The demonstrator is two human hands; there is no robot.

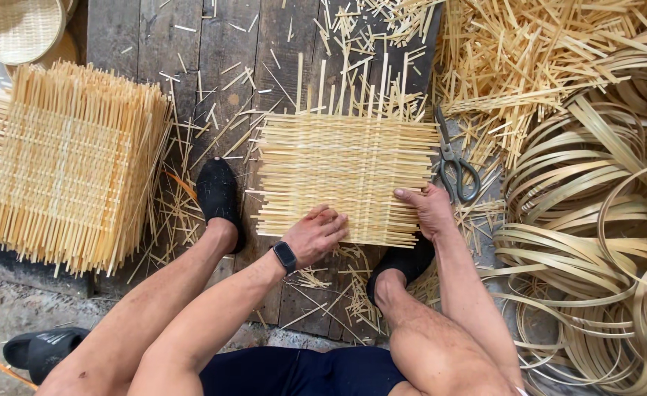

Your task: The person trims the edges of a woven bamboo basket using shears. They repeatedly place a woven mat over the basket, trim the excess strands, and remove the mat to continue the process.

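Weaving is under way: the left hand (315, 233), fingers curled, presses the pale flat woven bamboo-strip mat (345, 176) on the dark wooden boards (221, 44), the right hand (430, 209) flat on its right corner; tightening strips seems next

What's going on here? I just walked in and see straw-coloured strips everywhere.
A seated person is working on a woven bamboo mat lying on dark floorboards. The left hand presses its near edge; the right hand rests at its right corner. Scissors lie beside it, a stack of finished mats to the left, coiled strips to the right.
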